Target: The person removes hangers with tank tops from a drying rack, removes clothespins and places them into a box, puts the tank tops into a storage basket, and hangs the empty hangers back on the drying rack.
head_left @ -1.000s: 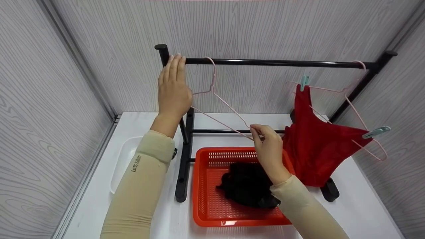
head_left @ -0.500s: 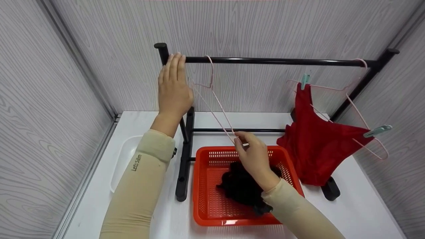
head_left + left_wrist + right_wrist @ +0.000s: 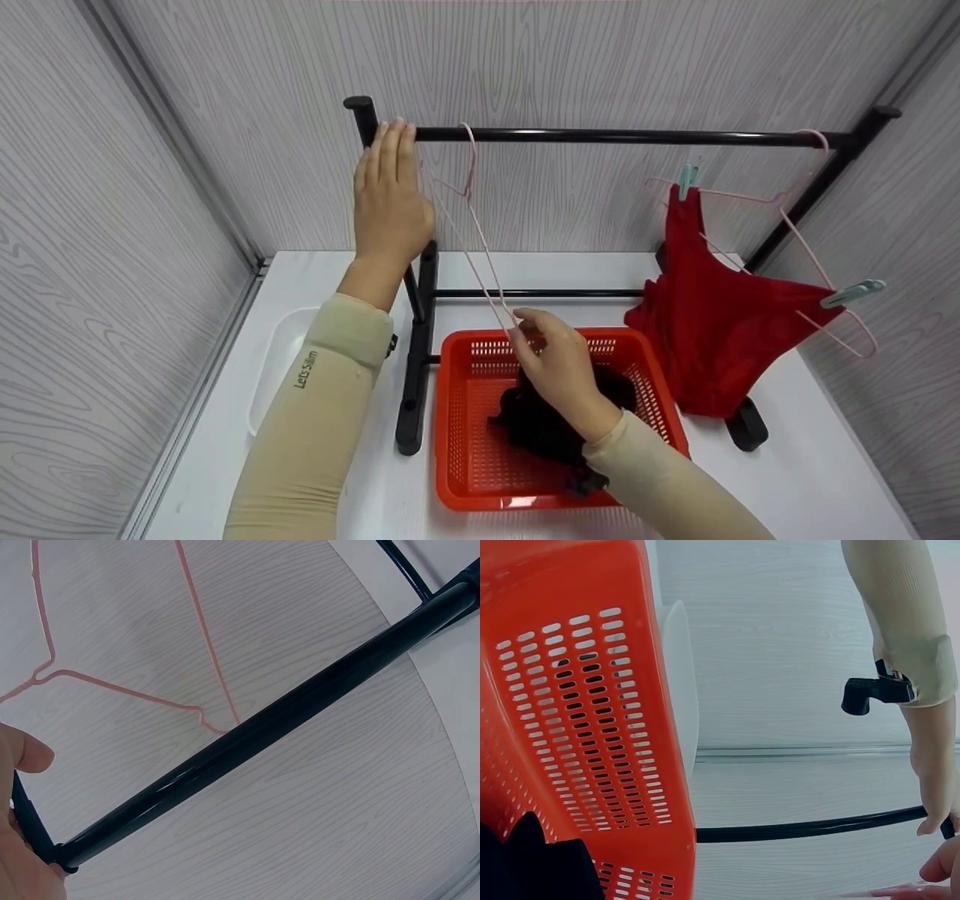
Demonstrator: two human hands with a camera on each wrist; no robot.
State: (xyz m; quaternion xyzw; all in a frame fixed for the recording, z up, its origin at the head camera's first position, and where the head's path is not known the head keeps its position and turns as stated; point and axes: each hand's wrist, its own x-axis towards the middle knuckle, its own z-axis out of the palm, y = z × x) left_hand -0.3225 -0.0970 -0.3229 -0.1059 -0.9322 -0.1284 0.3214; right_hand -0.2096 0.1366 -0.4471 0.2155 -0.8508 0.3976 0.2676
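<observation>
Head: the pink hanger [image 3: 486,249] hung from the black rail [image 3: 630,137], one corner pinched by the right hand [image 3: 559,364]; the left hand [image 3: 394,206] rested straight-fingered at the rail's end. Left wrist: the hanger's far corner overlapped the upright [image 3: 270,724]; careless swinging, we judged, could snag it. Right wrist: we lost the pinch.

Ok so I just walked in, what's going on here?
A person's right hand holds one end of a bare pink hanger hooked on a black rack, while the left hand rests on the rack near its corner. At the rack's other end, green clips hold a red garment on another hanger. Dark cloth lies in the red basket below.
</observation>
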